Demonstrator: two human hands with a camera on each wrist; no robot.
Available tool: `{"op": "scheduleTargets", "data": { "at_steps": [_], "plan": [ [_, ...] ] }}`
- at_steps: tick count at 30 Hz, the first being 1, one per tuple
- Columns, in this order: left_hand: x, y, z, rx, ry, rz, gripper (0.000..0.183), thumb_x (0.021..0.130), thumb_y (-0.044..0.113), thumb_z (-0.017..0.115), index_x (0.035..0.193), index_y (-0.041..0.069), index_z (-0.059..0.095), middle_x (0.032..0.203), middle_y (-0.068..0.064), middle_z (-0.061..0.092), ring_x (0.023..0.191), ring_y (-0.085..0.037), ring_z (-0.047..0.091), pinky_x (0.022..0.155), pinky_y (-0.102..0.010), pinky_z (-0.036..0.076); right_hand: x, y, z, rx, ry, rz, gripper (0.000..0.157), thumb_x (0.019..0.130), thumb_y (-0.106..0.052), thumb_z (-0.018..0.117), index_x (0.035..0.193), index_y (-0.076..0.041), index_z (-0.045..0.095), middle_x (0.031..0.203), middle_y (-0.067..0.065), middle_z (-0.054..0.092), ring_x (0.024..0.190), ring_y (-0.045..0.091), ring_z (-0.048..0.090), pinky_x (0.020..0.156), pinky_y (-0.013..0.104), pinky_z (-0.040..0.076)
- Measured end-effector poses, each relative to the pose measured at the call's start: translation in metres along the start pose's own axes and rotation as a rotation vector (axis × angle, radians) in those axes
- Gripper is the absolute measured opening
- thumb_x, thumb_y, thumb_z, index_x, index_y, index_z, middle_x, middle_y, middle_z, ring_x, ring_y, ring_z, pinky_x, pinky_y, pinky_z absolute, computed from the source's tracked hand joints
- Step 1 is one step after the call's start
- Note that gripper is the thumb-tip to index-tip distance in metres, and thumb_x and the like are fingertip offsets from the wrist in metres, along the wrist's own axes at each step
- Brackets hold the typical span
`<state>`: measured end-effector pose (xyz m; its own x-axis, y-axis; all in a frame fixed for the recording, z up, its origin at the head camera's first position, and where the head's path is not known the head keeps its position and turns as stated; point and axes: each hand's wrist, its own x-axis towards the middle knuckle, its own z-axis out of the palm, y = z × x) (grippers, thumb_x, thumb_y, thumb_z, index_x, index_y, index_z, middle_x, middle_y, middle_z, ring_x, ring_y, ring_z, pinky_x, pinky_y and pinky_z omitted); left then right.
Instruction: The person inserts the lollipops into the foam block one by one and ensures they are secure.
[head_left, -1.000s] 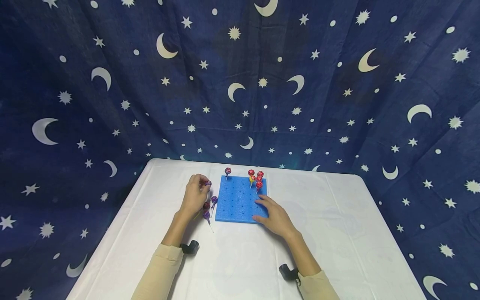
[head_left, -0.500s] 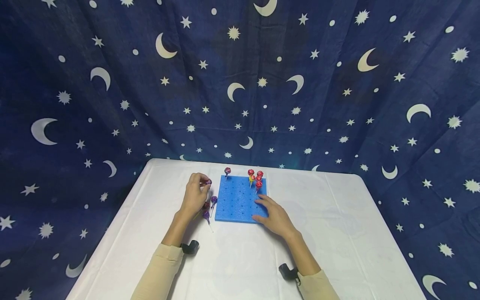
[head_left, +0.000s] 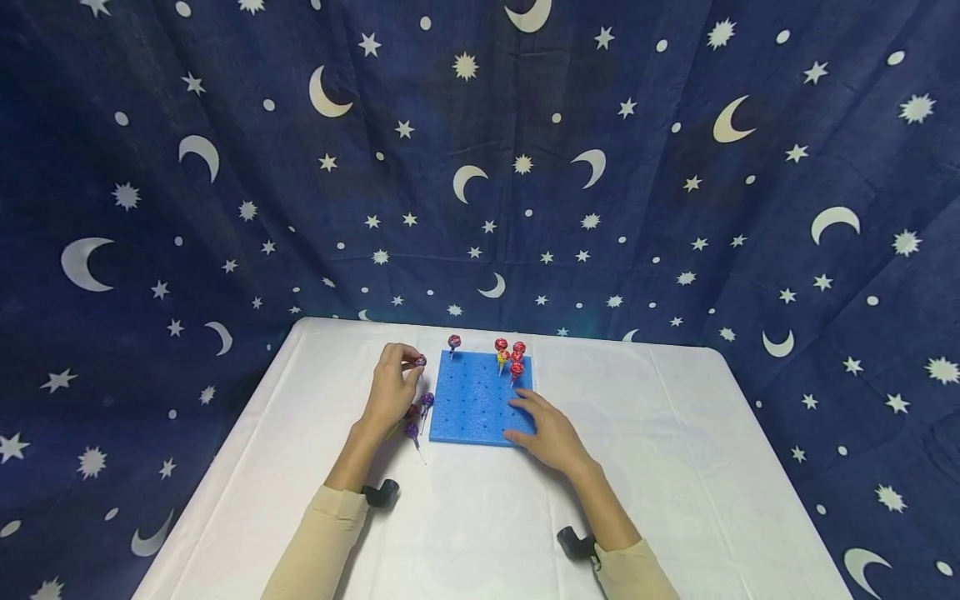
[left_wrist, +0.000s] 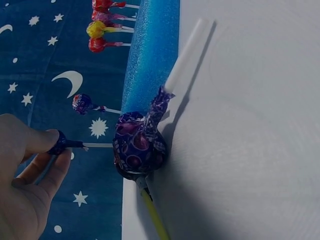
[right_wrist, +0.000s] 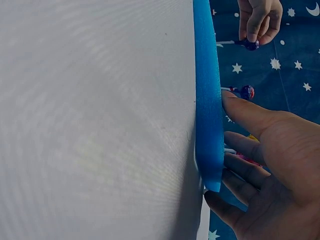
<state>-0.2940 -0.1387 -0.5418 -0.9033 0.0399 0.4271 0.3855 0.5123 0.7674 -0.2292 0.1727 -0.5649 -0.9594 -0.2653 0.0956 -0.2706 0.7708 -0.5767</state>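
My left hand [head_left: 388, 387] pinches a purple-wrapped lollipop [left_wrist: 59, 143] by its head between thumb and fingers, the white stick pointing down. It is left of the blue foam board [head_left: 472, 412], which has rows of small holes. With fingers spread, my right hand [head_left: 555, 437] touches the board's right front part. One purple lollipop [head_left: 454, 342] stands upright in the back left corner of the board. Several red lollipops [head_left: 517, 369] and a yellow lollipop [head_left: 503, 358] stand grouped at the back right.
Beside the board's left edge lie loose lollipops: one purple lollipop [head_left: 427, 400], another purple lollipop [head_left: 412, 430], and a dark red one [head_left: 412, 412] partly hidden by my left hand. The white table [head_left: 480, 525] ends at a dark blue curtain [head_left: 420, 192] with moons and stars.
My left hand has moved slightly away from me and to the right, raising the purple lollipop a little. My right hand stays in place on the board.
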Motion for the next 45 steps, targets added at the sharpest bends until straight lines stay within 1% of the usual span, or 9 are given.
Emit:
{"op": "scheduleTargets", "data": {
  "at_steps": [7,16,21,26,29,35,39,45],
  "plan": [
    [0.000,0.001,0.002,-0.009,0.001,0.020,0.022,0.096,-0.008,0.067,0.113,0.001,0.057,0.116,-0.011,0.052,0.113,-0.027,0.065,0.103,-0.031,0.056,0.001,0.002,0.001,-0.004,-0.004,-0.001,0.063,0.091,-0.043,0.081,0.146,-0.017,0.062,0.161,0.005,0.047,0.150,0.033,0.040,0.119,0.058,0.037],
    [0.002,0.002,0.005,-0.027,0.003,0.032,0.021,0.097,-0.007,0.067,0.113,0.002,0.058,0.116,-0.010,0.053,0.111,-0.026,0.066,0.102,-0.031,0.056,0.001,0.003,0.001,-0.011,0.000,-0.007,0.063,0.091,-0.043,0.081,0.145,-0.017,0.062,0.161,0.005,0.047,0.150,0.033,0.041,0.119,0.058,0.038],
    [0.004,0.005,0.007,-0.018,0.008,0.050,0.021,0.097,-0.005,0.069,0.114,0.002,0.059,0.116,-0.010,0.055,0.110,-0.026,0.067,0.100,-0.034,0.057,0.001,0.003,0.001,-0.016,-0.006,0.004,0.063,0.091,-0.044,0.081,0.146,-0.018,0.062,0.161,0.004,0.047,0.150,0.032,0.040,0.120,0.058,0.037],
    [0.006,0.005,0.009,0.001,0.009,0.068,0.020,0.097,-0.004,0.069,0.113,0.003,0.059,0.115,-0.010,0.056,0.108,-0.026,0.068,0.098,-0.034,0.058,0.003,0.004,0.002,-0.015,-0.019,0.018,0.063,0.092,-0.046,0.079,0.146,-0.020,0.061,0.162,0.002,0.045,0.151,0.031,0.039,0.121,0.056,0.035],
    [0.007,0.005,0.010,0.012,0.016,0.081,0.020,0.096,-0.004,0.070,0.112,0.002,0.059,0.115,-0.010,0.056,0.107,-0.026,0.068,0.096,-0.036,0.059,0.003,0.004,0.002,-0.016,-0.020,0.017,0.063,0.092,-0.046,0.079,0.147,-0.020,0.061,0.162,0.002,0.045,0.152,0.031,0.039,0.121,0.057,0.035],
    [0.007,0.003,0.012,0.017,0.046,0.113,0.020,0.095,-0.005,0.072,0.111,0.003,0.061,0.113,-0.011,0.058,0.104,-0.028,0.067,0.093,-0.045,0.060,0.003,0.004,0.001,-0.025,-0.020,0.019,0.064,0.092,-0.047,0.079,0.147,-0.021,0.061,0.162,0.002,0.045,0.151,0.031,0.039,0.120,0.056,0.036],
    [0.007,0.004,0.013,0.030,0.060,0.130,0.022,0.094,-0.004,0.073,0.110,0.003,0.061,0.112,-0.011,0.059,0.103,-0.028,0.066,0.090,-0.046,0.060,0.003,0.002,0.000,-0.020,-0.020,0.018,0.063,0.092,-0.047,0.079,0.146,-0.020,0.061,0.162,0.003,0.046,0.151,0.032,0.040,0.120,0.057,0.037],
    [0.008,0.006,0.014,0.030,0.038,0.123,0.020,0.095,-0.002,0.072,0.111,0.004,0.061,0.112,-0.010,0.058,0.105,-0.028,0.066,0.092,-0.046,0.059,0.002,0.002,0.000,-0.019,-0.014,0.013,0.063,0.092,-0.045,0.079,0.146,-0.019,0.062,0.162,0.004,0.046,0.150,0.033,0.040,0.119,0.058,0.037]
  ]
}}
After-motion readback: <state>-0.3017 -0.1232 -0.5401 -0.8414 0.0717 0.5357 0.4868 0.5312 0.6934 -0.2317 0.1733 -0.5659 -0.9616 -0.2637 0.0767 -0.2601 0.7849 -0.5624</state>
